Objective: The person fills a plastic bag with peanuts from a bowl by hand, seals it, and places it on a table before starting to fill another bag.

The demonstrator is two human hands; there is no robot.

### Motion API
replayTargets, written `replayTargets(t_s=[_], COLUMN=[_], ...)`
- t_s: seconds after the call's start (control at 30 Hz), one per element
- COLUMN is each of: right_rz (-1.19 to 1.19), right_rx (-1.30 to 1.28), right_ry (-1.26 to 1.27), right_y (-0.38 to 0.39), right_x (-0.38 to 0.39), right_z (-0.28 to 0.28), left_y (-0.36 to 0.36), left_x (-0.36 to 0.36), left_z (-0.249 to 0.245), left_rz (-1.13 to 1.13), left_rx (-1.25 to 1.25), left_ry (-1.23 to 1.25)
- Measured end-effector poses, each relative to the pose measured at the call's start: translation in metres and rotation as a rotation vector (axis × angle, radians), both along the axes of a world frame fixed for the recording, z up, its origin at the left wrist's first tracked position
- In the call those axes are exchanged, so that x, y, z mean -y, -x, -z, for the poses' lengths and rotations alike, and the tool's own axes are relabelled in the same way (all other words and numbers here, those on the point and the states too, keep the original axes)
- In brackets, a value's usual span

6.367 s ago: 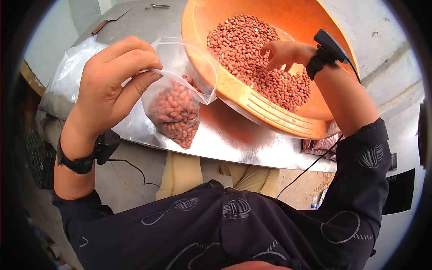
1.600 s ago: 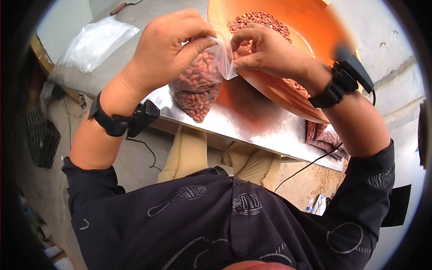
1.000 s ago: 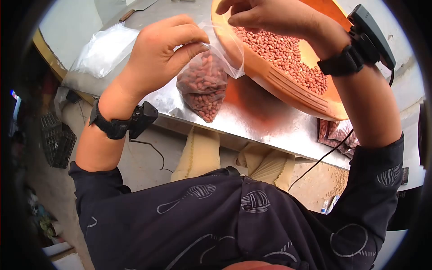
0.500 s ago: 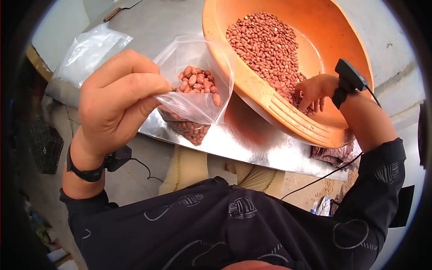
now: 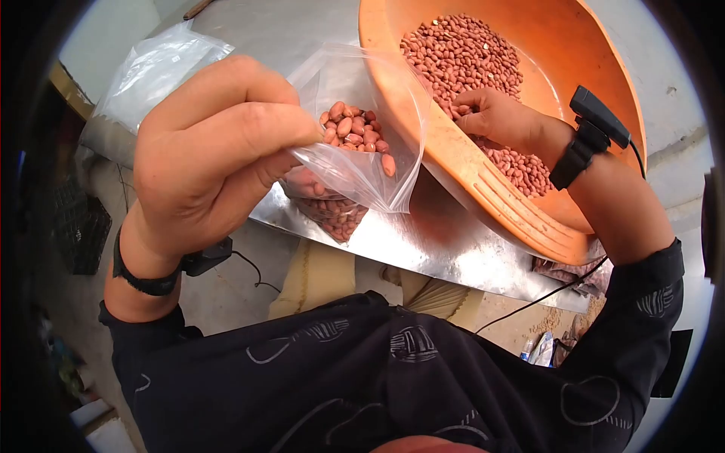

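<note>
My left hand [image 5: 223, 143] pinches the near rim of a clear plastic bag [image 5: 393, 177] and holds its mouth open. Reddish-brown peanuts [image 5: 353, 130] fill the lower part of the bag, which rests on the metal table. One peanut lies against the inner wall near the bag's mouth. To the right stands a large orange basin [image 5: 483, 189] with a heap of peanuts [image 5: 468, 53] inside. My right hand [image 5: 502, 121] is inside the basin, close to its left wall, with fingers curled around peanuts; the palm is hidden.
A stack of empty clear bags [image 5: 162, 72] lies on the metal table [image 5: 302, 26] at upper left. A filled bag [image 5: 570, 272] sits under the basin's right end. A cable [image 5: 540, 294] runs from my right wrist. A dark crate [image 5: 83, 234] is on the floor.
My right hand has moved up and left through the peanuts, and its fingers have curled in. My left hand still grips the bag rim. The view has shifted slightly.
</note>
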State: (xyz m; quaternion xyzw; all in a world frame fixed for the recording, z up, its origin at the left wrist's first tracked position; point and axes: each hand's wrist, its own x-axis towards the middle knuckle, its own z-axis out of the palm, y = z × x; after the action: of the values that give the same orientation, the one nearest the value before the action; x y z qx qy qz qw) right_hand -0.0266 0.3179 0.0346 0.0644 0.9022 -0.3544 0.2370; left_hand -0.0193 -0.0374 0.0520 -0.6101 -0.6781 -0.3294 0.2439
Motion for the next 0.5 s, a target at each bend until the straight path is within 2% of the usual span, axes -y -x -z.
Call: replayTargets(t_s=[0.07,0.17,0.2,0.3,0.37,0.4,0.43,0.47,0.5], right_rz=[-0.086,-0.206,-0.101,-0.156,-0.198,-0.321,-0.361,-0.440,-0.504], right_rx=[-0.157,-0.238,-0.285,-0.247,-0.422,-0.506,-0.433,-0.180,-0.160], right_ry=[-0.174,-0.298,-0.296,-0.017,-0.014,-0.013,-0.034,0.144,0.113], right_y=[0.005,0.012,0.005,0.006,-0.004,-0.007,-0.007,-0.004,-0.006], right_x=[-0.010,-0.024,-0.014,-0.001,0.038,0.055,0.066,0.084,0.105], right_z=[-0.002,-0.022,-0.031,-0.067,-0.088,-0.095,-0.108,-0.126,-0.124], left_y=[0.000,-0.001,-0.001,0.000,0.002,0.001,0.002,0.002,0.002], left_x=[0.000,-0.002,-0.003,-0.005,-0.007,-0.008,-0.009,-0.009,-0.010], left_z=[0.000,0.000,-0.001,0.001,0.003,0.001,0.001,0.001,0.000], left_rz=[0.008,0.001,-0.002,-0.008,-0.002,-0.006,-0.004,-0.002,0.000], left_rx=[-0.010,-0.029,-0.032,-0.036,-0.028,-0.045,-0.054,-0.060,-0.065], left_ry=[-0.002,-0.012,-0.020,-0.055,-0.081,-0.083,-0.086,-0.088,-0.091])
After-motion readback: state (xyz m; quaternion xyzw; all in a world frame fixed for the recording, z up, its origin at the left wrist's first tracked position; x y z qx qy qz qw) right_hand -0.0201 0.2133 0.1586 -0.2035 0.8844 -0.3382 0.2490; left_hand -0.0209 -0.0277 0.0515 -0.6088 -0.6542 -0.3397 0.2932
